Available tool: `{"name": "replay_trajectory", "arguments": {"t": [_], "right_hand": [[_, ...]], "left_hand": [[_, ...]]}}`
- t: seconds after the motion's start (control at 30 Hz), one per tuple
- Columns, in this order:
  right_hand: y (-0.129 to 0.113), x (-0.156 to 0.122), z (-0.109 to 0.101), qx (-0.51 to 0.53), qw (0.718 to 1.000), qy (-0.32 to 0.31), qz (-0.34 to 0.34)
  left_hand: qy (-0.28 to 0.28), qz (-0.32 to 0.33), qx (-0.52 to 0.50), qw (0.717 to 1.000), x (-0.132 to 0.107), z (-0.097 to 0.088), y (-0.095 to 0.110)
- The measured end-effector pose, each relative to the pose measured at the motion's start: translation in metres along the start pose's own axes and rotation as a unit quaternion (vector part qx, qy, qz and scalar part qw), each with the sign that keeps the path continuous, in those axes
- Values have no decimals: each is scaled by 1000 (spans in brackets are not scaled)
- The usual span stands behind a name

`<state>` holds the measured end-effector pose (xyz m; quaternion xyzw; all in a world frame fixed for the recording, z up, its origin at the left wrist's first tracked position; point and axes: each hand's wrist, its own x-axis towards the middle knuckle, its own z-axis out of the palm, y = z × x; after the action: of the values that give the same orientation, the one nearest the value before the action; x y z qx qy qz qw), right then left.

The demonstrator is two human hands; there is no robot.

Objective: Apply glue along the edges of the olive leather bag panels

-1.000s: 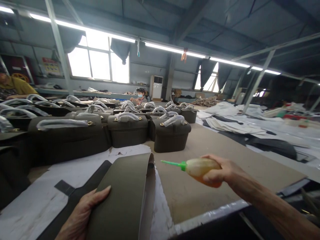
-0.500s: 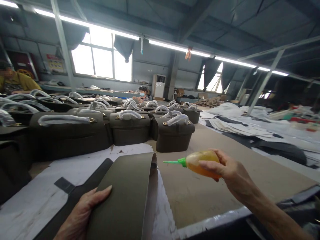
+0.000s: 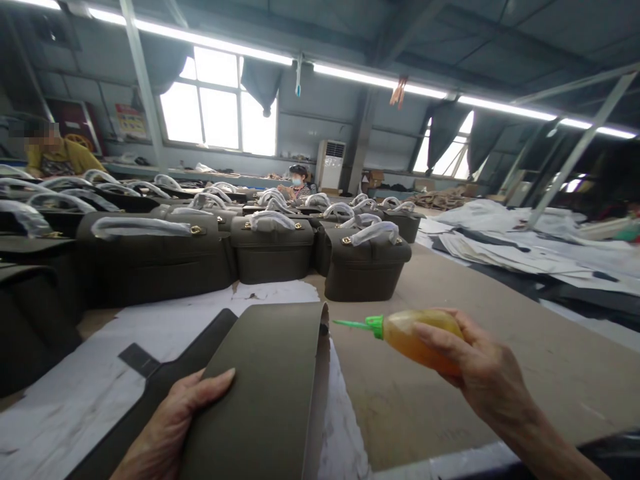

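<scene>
My right hand (image 3: pixel 480 373) is wrapped round a squeeze bottle (image 3: pixel 415 337) of amber glue with a green nozzle that points left. The nozzle tip hangs just right of a curved olive leather panel (image 3: pixel 265 393). My left hand (image 3: pixel 175 427) grips that panel at its near left edge, thumb on top. The panel rests on white paper (image 3: pixel 90 387) laid over the brown worktable (image 3: pixel 450 380). A darker strip (image 3: pixel 150 393) lies under the panel's left side.
Rows of finished olive handbags (image 3: pixel 367 270) with wrapped handles fill the table beyond the panel. Two seated people work at the far side, one at the back (image 3: pixel 299 187) and one far left (image 3: pixel 55 157). Sheets of cut material (image 3: pixel 505 247) cover the table to the right.
The view has swung left and slightly down. My right hand and the bottle have shifted a little right and lower in view. The left hand keeps its hold on the panel.
</scene>
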<state>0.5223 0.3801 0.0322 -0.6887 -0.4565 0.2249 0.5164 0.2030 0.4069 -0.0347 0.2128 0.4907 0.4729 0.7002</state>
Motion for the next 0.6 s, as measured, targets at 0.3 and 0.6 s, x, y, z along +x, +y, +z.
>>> {"name": "replay_trajectory", "arguments": {"t": [0.3,0.6], "right_hand": [[9,3,6,-69,986,39,-147],[18,4,7,-185,906,92,-370]], "left_hand": [[34,-1,-5,999,-1,2,1],[31,-4,-6,999,-7,9,3]]}}
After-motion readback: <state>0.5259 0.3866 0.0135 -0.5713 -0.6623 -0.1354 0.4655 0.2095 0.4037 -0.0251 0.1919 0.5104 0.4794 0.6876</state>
